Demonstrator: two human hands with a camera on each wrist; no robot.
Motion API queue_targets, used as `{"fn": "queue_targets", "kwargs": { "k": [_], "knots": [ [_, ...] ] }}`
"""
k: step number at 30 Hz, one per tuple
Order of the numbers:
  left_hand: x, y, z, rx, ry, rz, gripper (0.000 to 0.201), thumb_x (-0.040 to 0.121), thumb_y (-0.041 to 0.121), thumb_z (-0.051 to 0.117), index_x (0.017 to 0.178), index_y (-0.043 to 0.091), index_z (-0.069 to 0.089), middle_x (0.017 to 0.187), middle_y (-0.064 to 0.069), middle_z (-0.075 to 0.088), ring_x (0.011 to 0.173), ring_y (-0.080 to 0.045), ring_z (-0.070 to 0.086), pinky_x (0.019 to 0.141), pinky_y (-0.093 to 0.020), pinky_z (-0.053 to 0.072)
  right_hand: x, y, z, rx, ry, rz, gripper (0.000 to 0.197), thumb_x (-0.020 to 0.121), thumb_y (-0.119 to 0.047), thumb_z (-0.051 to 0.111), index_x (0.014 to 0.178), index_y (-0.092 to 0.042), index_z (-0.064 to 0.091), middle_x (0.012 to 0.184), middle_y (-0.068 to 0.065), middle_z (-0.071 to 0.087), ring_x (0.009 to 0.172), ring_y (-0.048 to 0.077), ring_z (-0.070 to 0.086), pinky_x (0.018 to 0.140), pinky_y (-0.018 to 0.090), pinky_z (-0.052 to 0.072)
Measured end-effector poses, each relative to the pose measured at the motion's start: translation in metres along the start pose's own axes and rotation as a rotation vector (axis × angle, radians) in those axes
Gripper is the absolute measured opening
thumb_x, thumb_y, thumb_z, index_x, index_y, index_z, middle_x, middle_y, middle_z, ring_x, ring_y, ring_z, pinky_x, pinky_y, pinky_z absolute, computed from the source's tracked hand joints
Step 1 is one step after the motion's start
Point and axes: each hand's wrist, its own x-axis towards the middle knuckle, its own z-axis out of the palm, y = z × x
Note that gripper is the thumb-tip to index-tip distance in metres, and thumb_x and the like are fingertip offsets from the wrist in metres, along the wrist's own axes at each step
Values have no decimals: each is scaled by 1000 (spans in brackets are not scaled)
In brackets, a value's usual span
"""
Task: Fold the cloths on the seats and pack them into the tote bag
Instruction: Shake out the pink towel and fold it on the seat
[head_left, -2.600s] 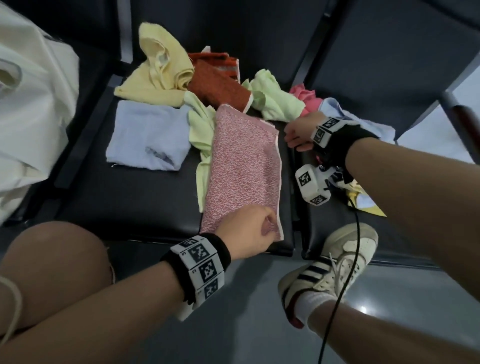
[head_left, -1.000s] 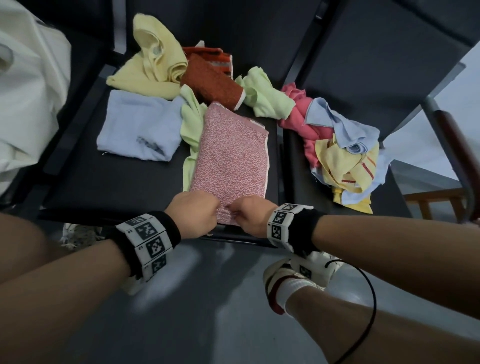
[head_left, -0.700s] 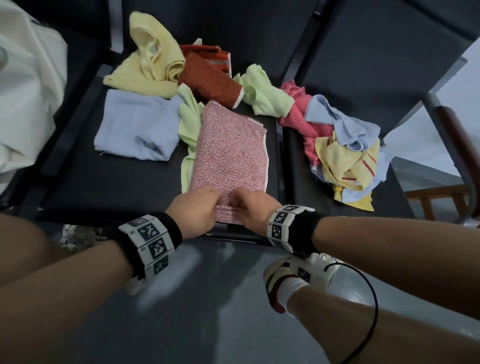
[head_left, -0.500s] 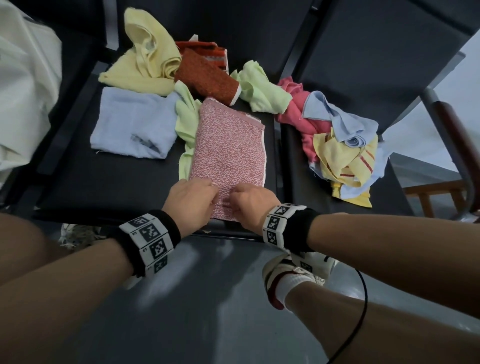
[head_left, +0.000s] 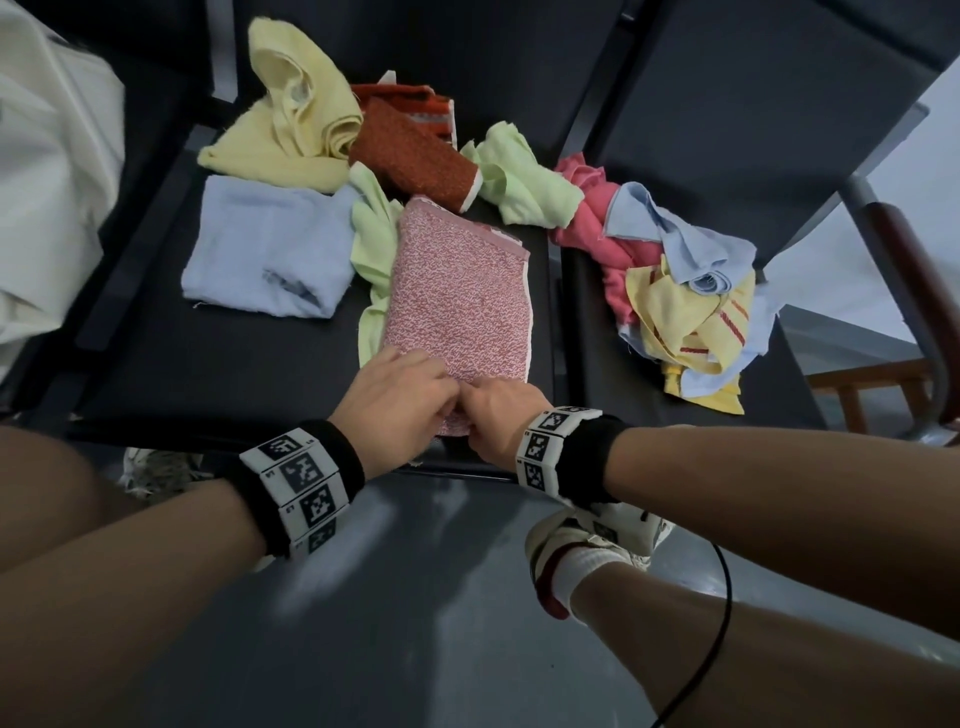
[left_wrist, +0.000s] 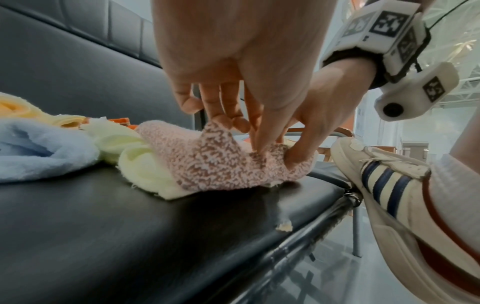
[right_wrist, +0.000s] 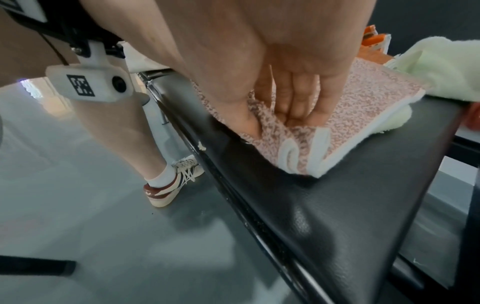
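Far left: a cream tote bag (head_left: 47, 171) stands beside the black seat (head_left: 218, 364). On that seat, left to right: a folded pale blue cloth (head_left: 270, 249) lying flat, a crumpled yellow cloth (head_left: 296, 124) behind it, a light green cloth (head_left: 374, 244) partly under the next item, then a pink speckled cloth (head_left: 460, 296) folded into a long rectangle and lying flat near the seat's front edge. A rust-orange cloth (head_left: 415, 150) lies behind it. Left hand (head_left: 397, 410) pinches the near end of the pink speckled cloth, thumb and fingertips closed on a raised fold. Right hand (head_left: 501, 421), touching the left, grips the same end, fingers curled onto the bunched fabric. Further right, on the adjoining seat (head_left: 592, 332), a loose heap of cloths (head_left: 680, 291) in pink, blue and yellow.
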Motion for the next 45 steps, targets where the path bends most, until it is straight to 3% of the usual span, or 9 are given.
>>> {"fn": "queue_targets", "kwargs": {
  "k": [5,10,15,22,27,32,36,40,45],
  "knots": [
    [-1,1,7,95,-195,-27,18,87,35,65,101,23,67,102,6,62,106,-19,56,89,-36,35,4,3,-1,103,5,69,26,90,-23,52,114,-17,60,112,7,65,103,30,62,83,36,51],
    [-1,3,10,135,-181,-107,24,88,27,62,112,24,62,110,3,62,110,-22,56,93,-36,35,6,3,-3,121,2,69,30,90,-23,48,114,-14,64,113,9,65,104,32,62,90,40,51],
    [-3,6,12,165,-148,-150,22,74,16,72,96,19,67,88,-2,66,88,-26,63,79,-37,41,4,4,-4,92,71,30,30,90,-25,51,117,-16,60,115,5,64,106,28,61,90,37,46],
    [3,6,8,91,-128,-169,25,89,24,54,112,15,52,105,-3,66,104,-25,60,88,-37,37,0,7,-11,9,149,-64,53,77,-40,70,118,-16,47,119,0,54,115,22,49,99,40,36],
    [9,0,0,-64,-107,-192,20,94,28,50,95,20,31,85,3,50,92,-27,58,78,-37,28,4,9,-13,32,184,-40,31,87,-38,57,109,-16,56,108,1,61,107,22,55,95,37,37],
    [9,-7,-2,-35,-99,-200,13,89,27,51,94,20,42,91,1,54,95,-26,56,84,-40,35,4,2,-5,134,167,-36,33,92,-33,50,116,-15,64,110,5,60,106,25,56,94,40,43],
    [6,-8,-1,32,30,-88,21,76,36,54,86,17,56,88,0,55,87,-25,55,75,-39,36,8,6,-4,207,140,26,34,92,-29,49,119,-15,65,113,7,53,111,26,50,95,43,44],
    [4,-10,0,109,-64,-98,37,76,33,72,105,18,56,98,0,59,97,-25,56,78,-39,34,13,8,-9,357,118,93,30,91,-23,52,118,-16,63,114,8,63,110,26,55,98,44,44],
    [6,-8,0,143,-92,-144,26,89,21,54,115,23,55,105,6,66,106,-18,59,91,-35,29,12,9,-10,368,208,114,19,85,-19,54,104,-17,51,102,5,68,96,29,62,91,43,47]
  ]
}}
